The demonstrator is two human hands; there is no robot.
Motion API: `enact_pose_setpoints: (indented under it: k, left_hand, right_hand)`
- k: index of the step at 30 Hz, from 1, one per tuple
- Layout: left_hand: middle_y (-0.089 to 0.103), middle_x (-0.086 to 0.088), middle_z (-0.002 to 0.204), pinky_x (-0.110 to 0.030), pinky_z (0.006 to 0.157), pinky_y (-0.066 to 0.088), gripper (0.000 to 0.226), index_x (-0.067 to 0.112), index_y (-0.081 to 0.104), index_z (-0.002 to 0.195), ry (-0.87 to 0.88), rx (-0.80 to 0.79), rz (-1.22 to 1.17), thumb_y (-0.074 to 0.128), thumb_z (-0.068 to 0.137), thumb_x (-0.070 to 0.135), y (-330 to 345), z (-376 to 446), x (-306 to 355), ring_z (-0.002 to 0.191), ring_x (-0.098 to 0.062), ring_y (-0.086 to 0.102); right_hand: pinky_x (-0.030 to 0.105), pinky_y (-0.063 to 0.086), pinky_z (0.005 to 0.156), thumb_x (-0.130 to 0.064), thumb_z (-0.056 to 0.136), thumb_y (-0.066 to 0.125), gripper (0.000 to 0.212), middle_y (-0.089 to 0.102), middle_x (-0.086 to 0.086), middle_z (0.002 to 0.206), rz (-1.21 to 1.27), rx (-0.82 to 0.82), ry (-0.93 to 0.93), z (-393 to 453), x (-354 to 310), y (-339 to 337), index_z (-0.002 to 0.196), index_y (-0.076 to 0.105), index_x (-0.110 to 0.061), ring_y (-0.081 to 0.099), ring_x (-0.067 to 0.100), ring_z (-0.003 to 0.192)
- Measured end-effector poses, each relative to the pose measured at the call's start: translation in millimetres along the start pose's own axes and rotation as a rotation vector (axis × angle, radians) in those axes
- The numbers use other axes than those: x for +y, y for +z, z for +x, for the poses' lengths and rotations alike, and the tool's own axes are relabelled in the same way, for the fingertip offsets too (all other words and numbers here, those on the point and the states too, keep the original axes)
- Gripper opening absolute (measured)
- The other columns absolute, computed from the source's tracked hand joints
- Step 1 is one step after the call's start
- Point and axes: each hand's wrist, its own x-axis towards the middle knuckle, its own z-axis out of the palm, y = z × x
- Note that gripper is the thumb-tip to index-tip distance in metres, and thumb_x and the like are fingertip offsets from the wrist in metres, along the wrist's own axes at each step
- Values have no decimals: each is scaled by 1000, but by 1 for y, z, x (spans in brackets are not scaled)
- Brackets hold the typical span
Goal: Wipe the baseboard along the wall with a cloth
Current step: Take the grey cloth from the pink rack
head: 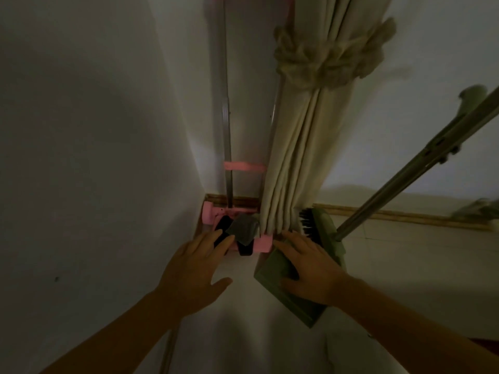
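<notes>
A grey cloth (244,228) lies crumpled on the pink base of a rack in the room's corner. My left hand (195,271) stretches toward it with straight fingers, the fingertips just short of the cloth and over a black part of the rack. My right hand (307,265) rests with spread fingers on a green dustpan (291,300) on the floor. The brown baseboard (399,215) runs along the foot of the right wall, and a short piece (216,198) shows in the corner behind the rack.
A pink and metal rack (228,147) leans upright in the corner. A tied cream curtain (299,157) hangs down to the floor beside it. A black-bristled broom head (307,221) with a long metal handle (410,171) leans right of the curtain. The white wall (81,157) is close on the left.
</notes>
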Motion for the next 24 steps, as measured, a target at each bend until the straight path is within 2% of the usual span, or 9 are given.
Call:
enact_pose_setpoints:
  k: [3, 7, 14, 18, 24]
  left_hand:
    - [45, -5, 142, -47, 92, 48, 75, 29, 27, 143, 21, 39, 11, 40, 78, 63, 30, 10, -12, 125, -30, 49]
    - [52, -5, 136, -45, 84, 53, 69, 26, 36, 138, 47, 128, 5, 44, 77, 56, 76, 27, -27, 118, -27, 54]
    - [48, -6, 139, -44, 95, 44, 71, 25, 34, 140, 64, 190, 11, 46, 77, 56, 178, 52, -64, 124, -21, 38]
    - [45, -4, 141, -43, 95, 44, 73, 28, 30, 142, 56, 172, 16, 47, 77, 56, 225, 63, -81, 124, -25, 46]
    - [36, 1, 148, -43, 99, 42, 78, 30, 27, 145, 34, 132, 18, 53, 76, 56, 280, 84, -99, 131, -24, 39]
  right_hand:
    - [45, 12, 120, -50, 85, 59, 85, 2, -4, 160, 39, 6, -4, 23, 10, 31, 151, 9, -32, 3, 21, 147]
    - [36, 11, 119, -47, 87, 58, 77, 9, -4, 160, 70, 90, -50, 55, 18, 72, 150, 17, -31, 10, 19, 146]
    - [34, 12, 119, -48, 86, 57, 74, 15, -2, 159, 40, 162, -86, 112, 47, 151, 150, 23, -29, 15, 19, 146]
    - [26, 4, 110, -47, 83, 58, 77, 17, -1, 159, 25, 196, -96, 135, 66, 186, 149, 25, -28, 15, 20, 145]
    - [25, 9, 108, -45, 81, 59, 73, 27, 2, 155, 5, 231, -101, 157, 92, 223, 146, 32, -25, 26, 22, 142]
